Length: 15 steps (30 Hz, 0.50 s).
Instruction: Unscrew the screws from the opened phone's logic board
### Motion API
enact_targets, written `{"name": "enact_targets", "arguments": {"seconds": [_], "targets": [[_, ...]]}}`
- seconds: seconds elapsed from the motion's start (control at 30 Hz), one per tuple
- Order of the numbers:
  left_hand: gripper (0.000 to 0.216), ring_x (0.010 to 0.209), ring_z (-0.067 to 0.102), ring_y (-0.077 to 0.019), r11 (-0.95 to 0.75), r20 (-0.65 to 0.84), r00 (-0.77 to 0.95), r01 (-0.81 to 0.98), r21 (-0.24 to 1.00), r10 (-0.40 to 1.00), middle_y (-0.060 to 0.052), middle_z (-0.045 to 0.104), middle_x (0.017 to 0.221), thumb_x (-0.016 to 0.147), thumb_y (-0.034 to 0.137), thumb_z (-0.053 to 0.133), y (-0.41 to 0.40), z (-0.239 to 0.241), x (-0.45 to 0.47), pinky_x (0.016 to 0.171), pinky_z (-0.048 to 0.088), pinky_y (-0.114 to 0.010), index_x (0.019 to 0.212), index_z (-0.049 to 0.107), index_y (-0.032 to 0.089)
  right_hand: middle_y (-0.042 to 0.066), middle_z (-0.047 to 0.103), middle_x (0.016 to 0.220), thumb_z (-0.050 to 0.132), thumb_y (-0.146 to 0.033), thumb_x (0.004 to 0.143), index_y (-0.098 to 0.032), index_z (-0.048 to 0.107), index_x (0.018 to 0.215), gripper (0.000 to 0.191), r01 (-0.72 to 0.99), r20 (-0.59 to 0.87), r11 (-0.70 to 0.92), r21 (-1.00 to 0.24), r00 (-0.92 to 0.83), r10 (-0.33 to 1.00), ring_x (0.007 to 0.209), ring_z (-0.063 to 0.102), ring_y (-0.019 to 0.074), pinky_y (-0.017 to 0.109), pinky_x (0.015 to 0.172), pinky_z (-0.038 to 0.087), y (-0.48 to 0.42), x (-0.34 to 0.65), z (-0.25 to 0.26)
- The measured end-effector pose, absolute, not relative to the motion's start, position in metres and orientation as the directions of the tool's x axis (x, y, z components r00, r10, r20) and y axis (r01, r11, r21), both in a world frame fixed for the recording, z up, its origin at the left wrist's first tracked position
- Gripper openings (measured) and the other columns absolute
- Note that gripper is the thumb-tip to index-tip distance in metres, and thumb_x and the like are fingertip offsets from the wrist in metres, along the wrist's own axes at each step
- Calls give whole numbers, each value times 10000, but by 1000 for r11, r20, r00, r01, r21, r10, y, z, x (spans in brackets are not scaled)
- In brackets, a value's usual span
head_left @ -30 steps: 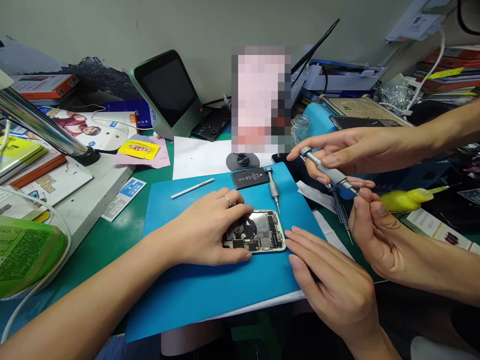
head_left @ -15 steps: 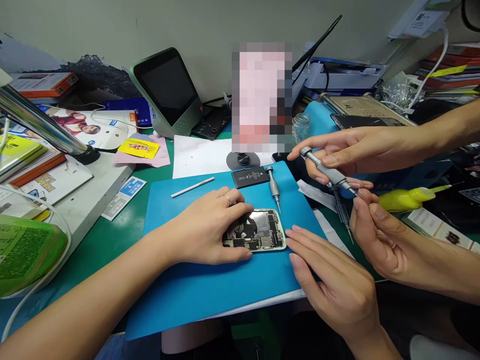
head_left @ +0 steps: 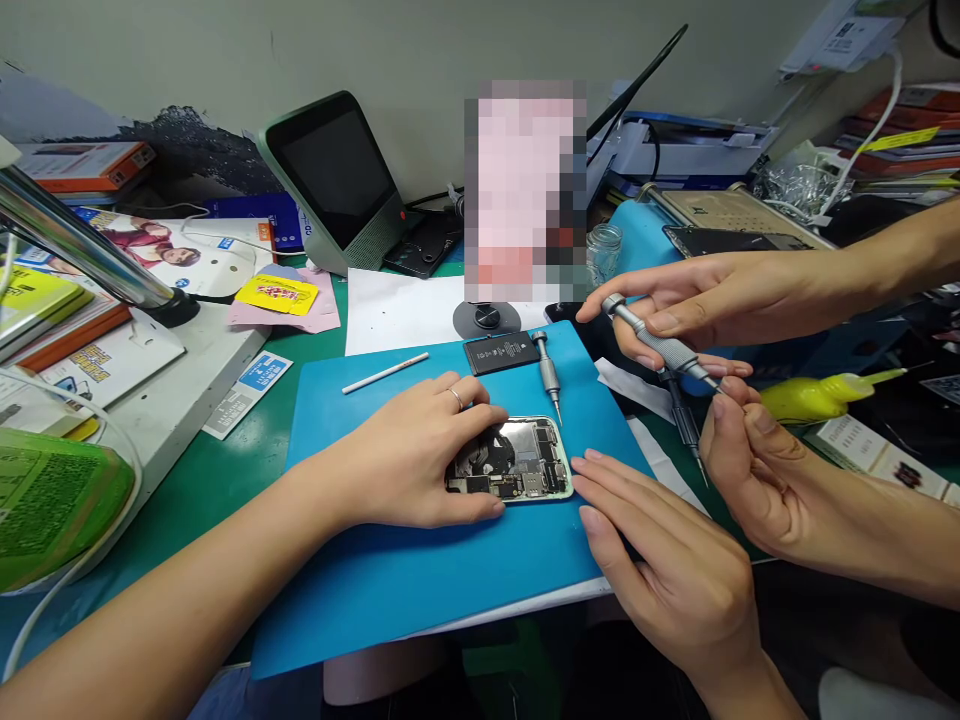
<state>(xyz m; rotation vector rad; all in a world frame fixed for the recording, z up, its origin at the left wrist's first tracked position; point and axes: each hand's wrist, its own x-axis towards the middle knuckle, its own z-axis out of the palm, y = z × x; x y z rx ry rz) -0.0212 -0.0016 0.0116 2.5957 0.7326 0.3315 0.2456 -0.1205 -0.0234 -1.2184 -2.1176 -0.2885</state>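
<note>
An opened smartphone [head_left: 525, 460] lies on the blue mat [head_left: 450, 580], its circuit board and inner parts exposed. My left hand [head_left: 420, 450] grips it across its left end, thumb on the near edge and fingers over the far edge. My right hand [head_left: 660, 560] rests on the mat by the phone's right end, fingers stretched out, with nothing held. Beyond the phone lie a black battery [head_left: 501, 353], a grey screwdriver [head_left: 549, 375] with its tip close to the phone's corner, and a thin white stick [head_left: 385, 373].
At right, another person's hands [head_left: 795, 460] hold a grey screwdriver [head_left: 660, 345], fingers at its tip. Beneath lies a dark screwdriver [head_left: 681, 420]; a yellow bottle [head_left: 814, 398] is beside it. A screen device [head_left: 330, 180], glass jar [head_left: 604, 250] and lamp post [head_left: 97, 245] stand behind and left.
</note>
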Motion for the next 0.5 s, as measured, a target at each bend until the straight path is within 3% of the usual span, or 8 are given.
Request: {"name": "enact_targets", "arguments": {"seconds": [0.5], "targets": [[659,1048,636,-304,-768,108,832,442,463,544,-120,656,1236,904,567,816,-2,11,-22,893,526,-457,1388,687,139,119,861,1191,717,-89,990,-112,792,1185,210,828,646,541,-148,-334,687,1174,828,241,326,1089,649,-122,247,-24]]}}
